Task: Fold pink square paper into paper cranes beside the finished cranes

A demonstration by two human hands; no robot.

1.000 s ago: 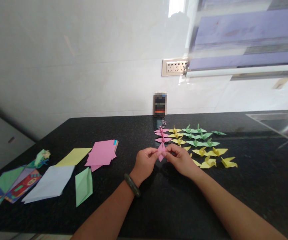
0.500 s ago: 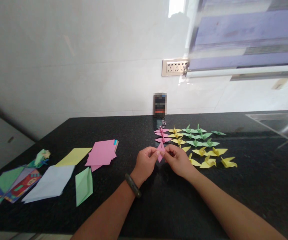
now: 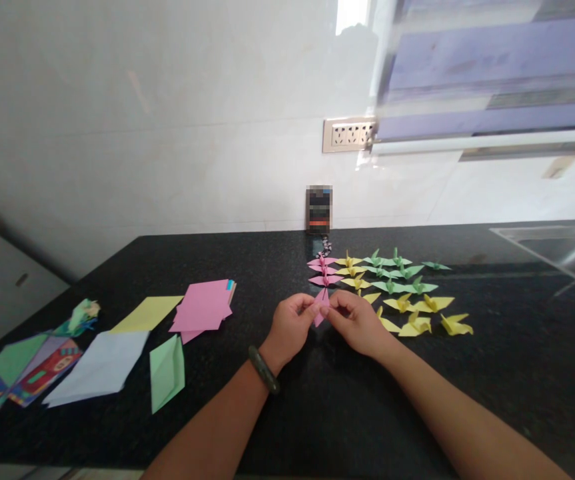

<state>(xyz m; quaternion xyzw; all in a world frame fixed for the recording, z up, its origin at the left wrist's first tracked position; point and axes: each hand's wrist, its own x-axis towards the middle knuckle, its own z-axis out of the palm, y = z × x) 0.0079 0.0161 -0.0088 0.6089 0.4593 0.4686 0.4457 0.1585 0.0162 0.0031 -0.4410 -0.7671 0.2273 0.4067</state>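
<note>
Pinching small pink folded paper (image 3: 322, 298) in fingers (image 3: 312, 311) of left hand (image 3: 290, 327) and right hand (image 3: 360, 323), at centre, above tabletop (image 3: 312, 413). Bare run of glossy dark speckled surface at 6, between forearms; open gap at 9, up to pink square sheets (image 3: 202, 305). Tight from 12 to 3: crisp, pointed paper birds, 3 pink (image 3: 325, 280) at 12, 7 green (image 3: 421, 287) around 2, 9 yellow (image 3: 416, 325) from 1 to past 3, two part-hidden by right hand. Toward 8: one green folded diamond (image 3: 167, 373), flat white sheets (image 3: 101, 367). Metal sink rim (image 3: 550, 263) near 3.
</note>
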